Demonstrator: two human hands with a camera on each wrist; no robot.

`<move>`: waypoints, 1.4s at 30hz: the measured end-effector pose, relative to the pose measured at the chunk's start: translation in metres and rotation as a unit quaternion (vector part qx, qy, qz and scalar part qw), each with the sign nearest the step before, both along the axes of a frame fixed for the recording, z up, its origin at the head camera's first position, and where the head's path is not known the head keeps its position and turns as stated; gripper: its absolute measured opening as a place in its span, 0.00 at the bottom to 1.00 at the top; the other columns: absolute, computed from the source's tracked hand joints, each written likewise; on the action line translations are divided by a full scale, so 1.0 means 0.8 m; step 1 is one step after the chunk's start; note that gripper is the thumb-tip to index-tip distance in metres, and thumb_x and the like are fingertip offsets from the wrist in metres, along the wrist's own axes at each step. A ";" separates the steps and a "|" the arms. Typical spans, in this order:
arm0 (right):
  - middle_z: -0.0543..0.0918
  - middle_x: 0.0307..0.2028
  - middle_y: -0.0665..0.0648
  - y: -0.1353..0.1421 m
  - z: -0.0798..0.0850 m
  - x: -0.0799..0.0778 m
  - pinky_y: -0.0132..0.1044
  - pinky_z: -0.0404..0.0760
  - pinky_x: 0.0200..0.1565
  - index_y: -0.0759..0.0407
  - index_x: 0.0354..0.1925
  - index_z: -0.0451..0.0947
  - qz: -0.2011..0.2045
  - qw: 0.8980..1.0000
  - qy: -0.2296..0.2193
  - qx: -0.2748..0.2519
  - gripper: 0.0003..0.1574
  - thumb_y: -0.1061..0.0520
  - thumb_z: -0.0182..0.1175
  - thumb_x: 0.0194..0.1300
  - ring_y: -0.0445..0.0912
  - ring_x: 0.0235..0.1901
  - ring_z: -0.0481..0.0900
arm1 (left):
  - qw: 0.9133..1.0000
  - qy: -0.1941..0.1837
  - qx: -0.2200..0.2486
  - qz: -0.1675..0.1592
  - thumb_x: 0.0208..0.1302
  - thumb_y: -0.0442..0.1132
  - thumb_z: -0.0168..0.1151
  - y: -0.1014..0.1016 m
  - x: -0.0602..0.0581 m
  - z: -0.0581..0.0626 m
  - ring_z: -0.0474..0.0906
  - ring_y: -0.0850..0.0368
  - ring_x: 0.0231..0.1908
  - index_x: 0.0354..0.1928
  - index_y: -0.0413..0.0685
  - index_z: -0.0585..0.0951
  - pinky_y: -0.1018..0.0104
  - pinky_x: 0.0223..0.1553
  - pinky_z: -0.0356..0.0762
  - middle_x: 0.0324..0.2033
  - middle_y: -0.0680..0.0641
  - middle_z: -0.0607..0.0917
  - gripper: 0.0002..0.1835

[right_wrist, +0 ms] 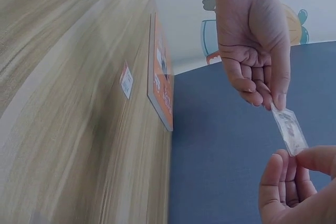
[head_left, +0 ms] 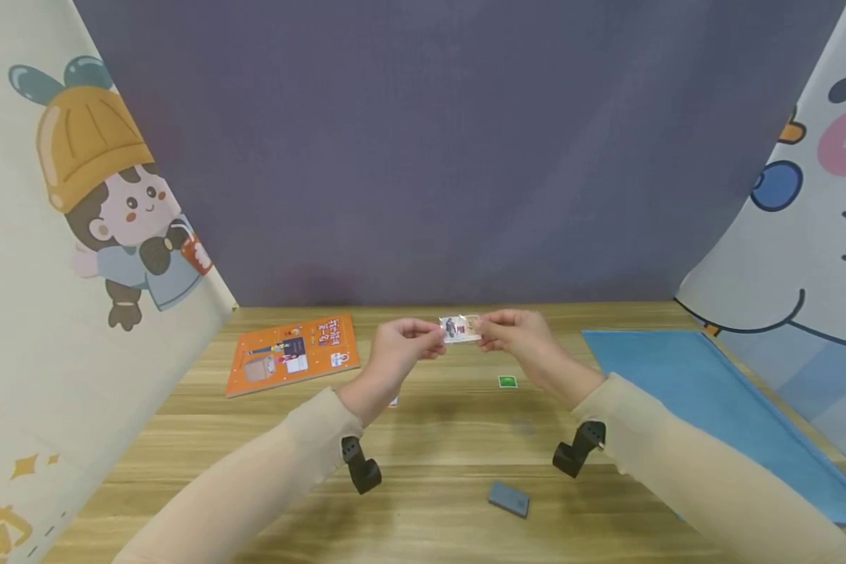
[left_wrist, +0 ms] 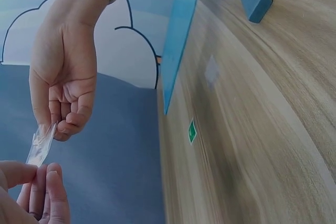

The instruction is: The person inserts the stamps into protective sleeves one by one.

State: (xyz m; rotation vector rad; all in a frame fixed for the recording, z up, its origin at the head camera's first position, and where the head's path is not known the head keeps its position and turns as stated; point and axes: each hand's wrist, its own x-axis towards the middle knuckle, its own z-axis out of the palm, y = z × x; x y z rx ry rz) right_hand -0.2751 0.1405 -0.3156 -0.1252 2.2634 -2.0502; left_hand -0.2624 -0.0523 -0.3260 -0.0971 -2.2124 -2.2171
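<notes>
Table [head_left: 430, 470] apart below packet [head_left: 460, 330], far edge 12 o'clock; left hand [head_left: 403, 345] pinches 9 o'clock end, right hand [head_left: 520, 333] 3 o'clock end.

Head view looks forward, down; 2 nearer, sideways wrist views share the packet [right_wrist: 290, 130].

Soft, even light fills the head view, leaving faint, blurry-edged shadows on the middle of the table [head_left: 451, 454] and a small glint on the packet [head_left: 460, 329], its print too fuzzy to read, while both wrist views look dimmer, bluer and slightly soft in detail.
</notes>
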 end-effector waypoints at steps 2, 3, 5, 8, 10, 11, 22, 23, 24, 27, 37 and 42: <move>0.83 0.33 0.52 0.000 -0.001 0.000 0.32 0.85 0.41 0.74 0.50 0.74 0.003 1.000 -0.002 0.000 0.18 0.62 0.60 0.66 0.40 0.30 0.81 | 1.000 0.000 -0.002 0.000 0.59 0.31 0.67 0.000 0.000 0.000 0.83 0.60 0.27 0.39 0.34 0.83 0.60 0.42 0.86 0.32 0.41 0.87 0.08; 0.83 0.33 0.52 0.000 -0.001 0.000 0.32 0.85 0.41 0.74 0.50 0.74 0.005 1.000 -0.003 -0.002 0.18 0.62 0.60 0.66 0.41 0.30 0.81 | 1.000 -0.001 -0.004 0.000 0.59 0.31 0.67 -0.001 0.000 -0.001 0.83 0.60 0.27 0.39 0.34 0.83 0.60 0.42 0.86 0.32 0.41 0.87 0.08; 0.83 0.32 0.51 0.001 -0.002 -0.001 0.32 0.85 0.41 0.74 0.51 0.73 0.014 1.000 -0.005 -0.005 0.18 0.62 0.60 0.67 0.41 0.30 0.82 | 1.000 0.001 -0.012 0.000 0.60 0.32 0.67 -0.002 -0.001 -0.001 0.83 0.60 0.27 0.40 0.34 0.83 0.60 0.43 0.86 0.32 0.41 0.87 0.08; 0.84 0.34 0.54 0.006 -0.004 -0.003 0.34 0.86 0.44 0.75 0.54 0.72 0.037 0.999 0.001 -0.008 0.19 0.64 0.57 0.69 0.43 0.33 0.83 | 1.000 0.002 -0.021 0.000 0.61 0.32 0.66 -0.005 -0.002 -0.003 0.83 0.60 0.27 0.40 0.34 0.83 0.59 0.43 0.86 0.33 0.41 0.87 0.08; 0.84 0.39 0.57 0.009 -0.005 -0.004 0.36 0.85 0.47 0.73 0.56 0.71 0.056 0.998 0.009 -0.003 0.20 0.64 0.55 0.69 0.43 0.36 0.84 | 1.000 0.001 -0.027 0.000 0.61 0.32 0.66 -0.008 -0.003 -0.004 0.83 0.60 0.28 0.40 0.35 0.83 0.59 0.43 0.86 0.34 0.41 0.87 0.08; 0.84 0.41 0.60 0.011 -0.006 -0.004 0.37 0.85 0.48 0.72 0.58 0.71 0.066 0.998 0.016 0.003 0.21 0.64 0.55 0.69 0.44 0.38 0.84 | 1.000 -0.002 -0.027 0.001 0.60 0.32 0.66 -0.010 -0.004 -0.004 0.83 0.60 0.28 0.40 0.35 0.83 0.59 0.43 0.86 0.34 0.41 0.87 0.08; 0.78 0.54 0.65 0.010 -0.016 -0.003 0.39 0.81 0.55 0.63 0.64 0.69 0.108 0.988 0.064 0.093 0.32 0.66 0.63 0.62 0.54 0.52 0.80 | 0.999 -0.037 -0.019 -0.019 0.60 0.29 0.65 -0.014 -0.009 -0.019 0.84 0.56 0.29 0.45 0.36 0.81 0.57 0.44 0.86 0.37 0.36 0.87 0.12; 0.78 0.54 0.66 0.010 -0.017 -0.003 0.40 0.80 0.56 0.63 0.63 0.70 0.106 0.987 0.066 0.099 0.31 0.66 0.63 0.62 0.53 0.52 0.80 | 0.999 -0.042 -0.020 -0.021 0.59 0.29 0.65 -0.014 -0.010 -0.021 0.84 0.56 0.29 0.46 0.36 0.80 0.58 0.44 0.86 0.38 0.36 0.86 0.12; 0.78 0.54 0.67 0.009 -0.019 -0.004 0.41 0.80 0.57 0.63 0.63 0.70 0.105 0.987 0.068 0.103 0.31 0.66 0.63 0.62 0.53 0.51 0.80 | 0.999 -0.043 -0.023 -0.023 0.59 0.29 0.65 -0.014 -0.010 -0.022 0.85 0.56 0.29 0.47 0.37 0.80 0.58 0.44 0.86 0.39 0.35 0.86 0.13; 0.78 0.54 0.68 0.009 -0.023 -0.005 0.43 0.79 0.58 0.65 0.62 0.70 0.101 0.987 0.065 0.111 0.30 0.66 0.63 0.61 0.49 0.48 0.81 | 0.998 -0.044 -0.034 -0.027 0.59 0.29 0.65 -0.014 -0.011 -0.025 0.84 0.57 0.28 0.50 0.39 0.80 0.60 0.42 0.86 0.39 0.34 0.86 0.16; 0.80 0.52 0.64 0.009 -0.039 -0.010 0.49 0.73 0.63 0.65 0.61 0.71 0.085 0.992 0.016 0.096 0.30 0.64 0.64 0.60 0.46 0.46 0.81 | 0.995 -0.051 -0.053 -0.068 0.57 0.27 0.67 -0.015 -0.018 -0.034 0.84 0.55 0.29 0.57 0.41 0.76 0.63 0.39 0.86 0.38 0.36 0.86 0.25; 0.80 0.53 0.63 0.007 -0.053 -0.013 0.51 0.74 0.61 0.65 0.61 0.72 0.080 0.992 -0.003 0.094 0.30 0.63 0.64 0.60 0.47 0.46 0.80 | 0.992 -0.054 -0.085 -0.080 0.53 0.25 0.69 -0.019 -0.021 -0.042 0.83 0.53 0.33 0.58 0.43 0.75 0.63 0.43 0.85 0.38 0.40 0.84 0.29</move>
